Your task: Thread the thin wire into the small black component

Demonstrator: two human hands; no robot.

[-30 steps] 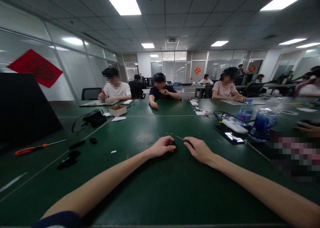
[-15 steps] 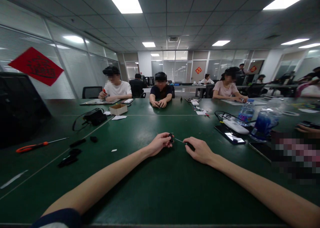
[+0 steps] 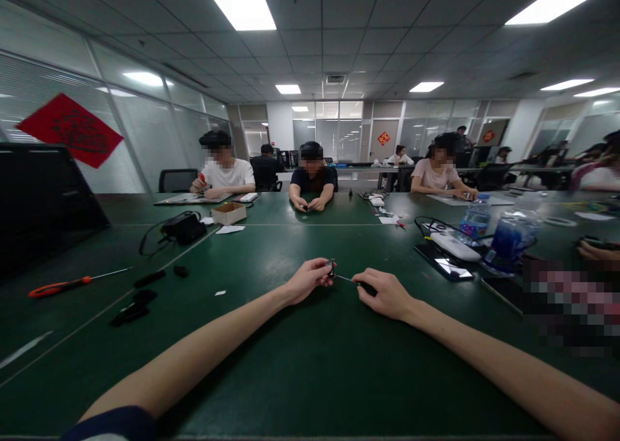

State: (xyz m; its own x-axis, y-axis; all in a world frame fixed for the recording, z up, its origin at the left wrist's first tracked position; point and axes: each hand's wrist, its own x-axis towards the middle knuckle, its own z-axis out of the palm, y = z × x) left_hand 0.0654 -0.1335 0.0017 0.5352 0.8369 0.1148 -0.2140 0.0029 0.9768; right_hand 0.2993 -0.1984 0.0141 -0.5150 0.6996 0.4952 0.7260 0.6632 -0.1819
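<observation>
Over the middle of the green table [image 3: 271, 363], my left hand [image 3: 310, 282] is closed on a small black part [image 3: 331, 268], pinched between thumb and fingers. What kind of part it is cannot be made out. My right hand [image 3: 385, 291] is wrapped round the dark handle of a screwdriver [image 3: 367, 288], whose thin metal shaft points left. The shaft's tip reaches the black part or stops right beside it; I cannot tell whether they touch. My right palm and fingers hide much of the handle.
An orange-and-black screwdriver [image 3: 61, 287] and several black pieces [image 3: 130, 312] lie left. Farther off are a black case [image 3: 186, 228] and a cardboard box [image 3: 229, 213]. Phones [image 3: 443, 262], a white device [image 3: 455, 245] and bottles [image 3: 511, 237] stand right. Co-workers [image 3: 312, 176] sit opposite.
My right hand has moved slightly left, bringing the screwdriver's tip to the black part. The part has turned a little in my left fingers.
</observation>
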